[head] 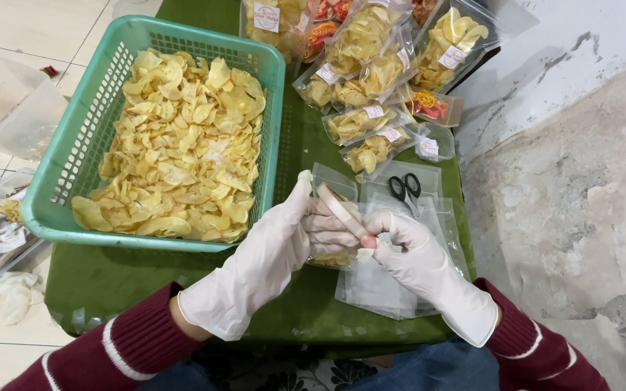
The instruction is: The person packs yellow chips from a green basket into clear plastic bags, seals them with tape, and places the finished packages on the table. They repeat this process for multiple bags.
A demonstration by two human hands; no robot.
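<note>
One clear pouch [336,217], chips inside, gloved hands [356,232]

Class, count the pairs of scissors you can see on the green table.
1. The black-handled scissors lie on the clear bags just beyond the right hand. More might be hidden under the bags.

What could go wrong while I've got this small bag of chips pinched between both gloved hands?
The small bag looks partly filled and is gripped by the left hand and right hand; squeezing could crush chips or spill them onto the green table. The scissors lie close behind the right hand, so a backward reach might snag the glove.
</note>
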